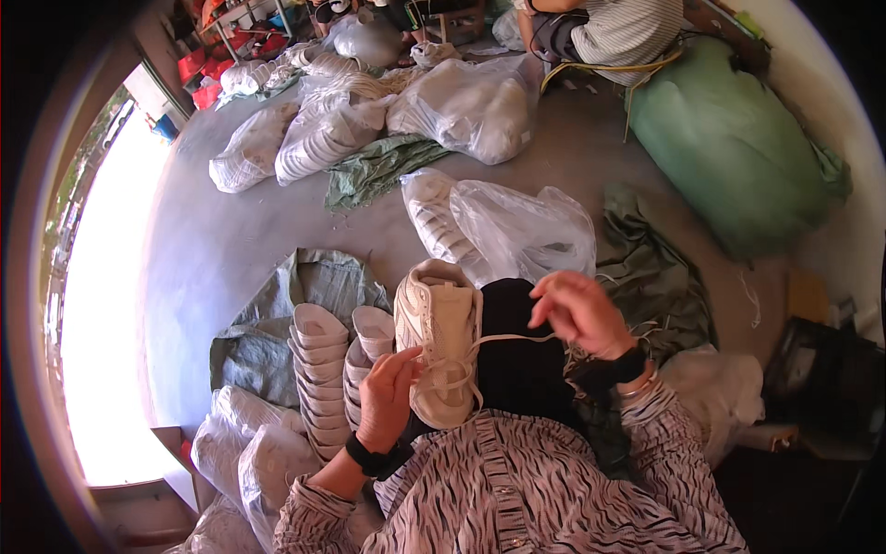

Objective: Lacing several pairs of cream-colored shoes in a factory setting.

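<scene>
A beige-white lace-up sneaker (pixel 446 319) rests on my lap over black cloth (pixel 517 379), its toe toward me. A pale shoelace (pixel 512 339) crosses its upper and stretches right toward my right hand (pixel 586 314). That hand is raised over the black cloth with bent fingers, and the lace runs in under them. Beside the sneaker's left edge is my left hand (pixel 386 395), thumb and fingers drawn together near the lacing. A strand of lace seems to reach its fingertips, though the pinch itself is partly hidden.
Stacked pale shoe uppers (pixel 323 388) stand at my left on a grey-green woven sheet (pixel 254 337). Plastic bags of uppers (pixel 452 217) lie ahead and farther back. A big green sack (pixel 729 148) sits at far right near a seated person (pixel 632 42). A bright doorway (pixel 115 305) opens at left.
</scene>
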`<state>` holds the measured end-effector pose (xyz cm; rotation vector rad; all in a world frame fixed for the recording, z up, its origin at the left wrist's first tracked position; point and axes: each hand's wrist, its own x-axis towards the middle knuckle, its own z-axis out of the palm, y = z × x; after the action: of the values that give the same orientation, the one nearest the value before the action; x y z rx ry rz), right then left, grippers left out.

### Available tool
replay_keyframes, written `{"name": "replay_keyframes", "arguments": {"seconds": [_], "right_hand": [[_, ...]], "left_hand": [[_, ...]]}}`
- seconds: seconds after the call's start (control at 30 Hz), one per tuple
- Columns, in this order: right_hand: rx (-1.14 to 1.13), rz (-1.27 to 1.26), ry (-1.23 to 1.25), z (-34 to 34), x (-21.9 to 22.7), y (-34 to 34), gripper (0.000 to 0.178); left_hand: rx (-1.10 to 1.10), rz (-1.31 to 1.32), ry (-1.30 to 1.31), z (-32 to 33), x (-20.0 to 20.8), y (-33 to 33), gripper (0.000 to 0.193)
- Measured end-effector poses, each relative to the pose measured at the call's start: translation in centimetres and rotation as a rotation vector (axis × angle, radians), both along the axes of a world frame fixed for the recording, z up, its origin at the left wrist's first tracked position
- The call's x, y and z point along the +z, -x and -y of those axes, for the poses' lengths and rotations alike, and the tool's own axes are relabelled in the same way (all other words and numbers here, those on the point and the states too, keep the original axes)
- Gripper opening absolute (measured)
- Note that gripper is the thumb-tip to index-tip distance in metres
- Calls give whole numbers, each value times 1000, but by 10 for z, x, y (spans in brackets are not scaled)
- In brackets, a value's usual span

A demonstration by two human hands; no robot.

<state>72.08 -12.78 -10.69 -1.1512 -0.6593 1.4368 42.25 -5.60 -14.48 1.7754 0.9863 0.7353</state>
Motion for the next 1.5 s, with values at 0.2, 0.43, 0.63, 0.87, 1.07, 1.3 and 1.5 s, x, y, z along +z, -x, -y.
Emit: {"name": "replay_keyframes", "arguments": {"seconds": [0.2,0.43,0.63,0.87,1.07,1.3,1.5], "right_hand": [[963,1045,-449,8,-50,79,22],[547,633,98,-16,12,41,22],[317,245,17,-47,-4,71,30],[475,68,202,-51,-13,89,27],[665,224,232,-55,-5,85,28],[682,376,140,-53,4,98,23],[634,377,96,-47,-7,95,21]], "left_hand": [[65,50,277,4,16,-4,16],[-69,-110,329,-6,11,9,18],[-196,-235,34,-2,15,-6,16],[-24,-149,128,7,-4,-5,16],[-39,-201,90,9,-1,-3,17],[35,-133,324,0,-5,-2,22],[-77,-413,-349,10,11,-10,12]]}}
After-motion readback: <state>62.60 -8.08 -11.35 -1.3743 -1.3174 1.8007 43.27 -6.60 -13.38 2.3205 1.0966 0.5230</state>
